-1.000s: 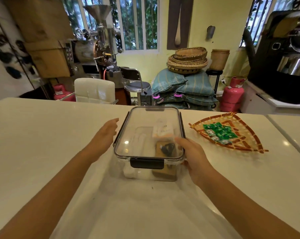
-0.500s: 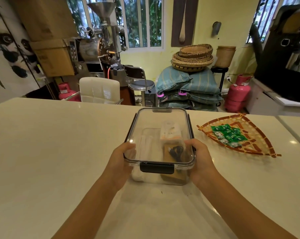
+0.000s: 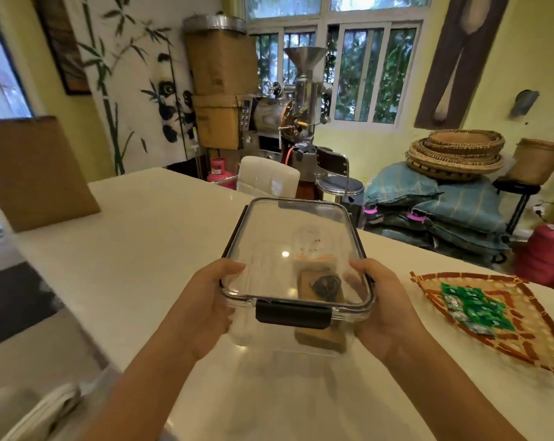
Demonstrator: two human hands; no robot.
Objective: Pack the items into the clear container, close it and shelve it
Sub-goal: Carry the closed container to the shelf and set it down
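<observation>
The clear container (image 3: 269,243) with its clear lid on and dark latches down is held above the white counter (image 3: 148,249). Through the lid I see a brown box with a dark coil on top (image 3: 325,286) and a pale packet (image 3: 310,246) behind it. My left hand (image 3: 205,307) grips the container's near left corner, thumb on the lid. On the opposite side my right hand (image 3: 387,303) clasps the near right corner the same way.
A woven triangular tray (image 3: 524,342) with green sachets (image 3: 470,308) lies on the counter at the right. A brown board (image 3: 33,173) stands at the far left. Beyond the counter are a white chair (image 3: 267,178), a roasting machine (image 3: 288,113), sacks and pink gas cylinders.
My left hand came in and took hold of the container's left side. Both hands now hold it raised off the counter, and my view has turned left.
</observation>
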